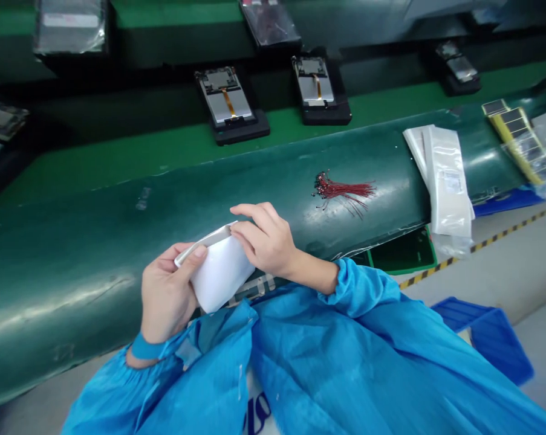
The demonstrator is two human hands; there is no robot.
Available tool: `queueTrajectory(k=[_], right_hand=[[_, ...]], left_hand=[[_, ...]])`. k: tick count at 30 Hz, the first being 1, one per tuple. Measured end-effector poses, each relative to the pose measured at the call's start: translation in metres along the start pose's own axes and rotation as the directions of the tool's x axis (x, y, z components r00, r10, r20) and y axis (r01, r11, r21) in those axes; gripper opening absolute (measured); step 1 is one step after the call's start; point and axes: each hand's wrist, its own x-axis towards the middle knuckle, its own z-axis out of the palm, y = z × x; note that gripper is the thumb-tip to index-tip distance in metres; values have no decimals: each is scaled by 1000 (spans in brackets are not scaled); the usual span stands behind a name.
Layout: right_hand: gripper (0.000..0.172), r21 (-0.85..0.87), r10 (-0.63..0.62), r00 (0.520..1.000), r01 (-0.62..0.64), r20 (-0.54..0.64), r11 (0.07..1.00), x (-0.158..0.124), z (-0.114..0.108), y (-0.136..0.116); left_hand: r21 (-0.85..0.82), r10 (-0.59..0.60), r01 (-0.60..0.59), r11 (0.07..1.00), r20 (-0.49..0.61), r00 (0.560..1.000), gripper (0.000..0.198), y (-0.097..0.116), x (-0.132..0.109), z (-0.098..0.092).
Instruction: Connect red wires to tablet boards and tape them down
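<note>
My left hand grips a white sheet stack by its left end, thumb on top and fingers behind. The stack looks folded or layered, with a gap along its upper edge; whether it is paper or film I cannot tell. At its upper right corner is my right hand, fingers bent and pinching the edge, with one finger raised. Beyond that hand, a bunch of thin red wires with small dark tips lies on the green work surface.
Behind stand opened phone-like devices in black holders, one left and one right. Clear-wrapped white strips overhang the front edge at right, near yellow-backed dark labels. Below are a green bin and a blue crate.
</note>
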Motion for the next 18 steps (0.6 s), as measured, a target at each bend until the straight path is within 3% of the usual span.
queueTrajectory(k=[8,13,15,18], right_hand=[[26,83,71,990,-81,125,993,12,4,0],[19,281,21,1000,-21,2,959,7,1,4],[17,342,102,992,-69,-80,937,7,-3,1],[16,488,265,961,-193,-80,851,12,-6,2]], left_hand=[[-7,35,-35,999,-1,999,48,3,0,-4],[15,154,-155,988,48,987,51,4,4,-7],[58,246,-246,967,14,969,50,7,21,-22],[272,386,-348,897,-99,917,53,16,60,-66]])
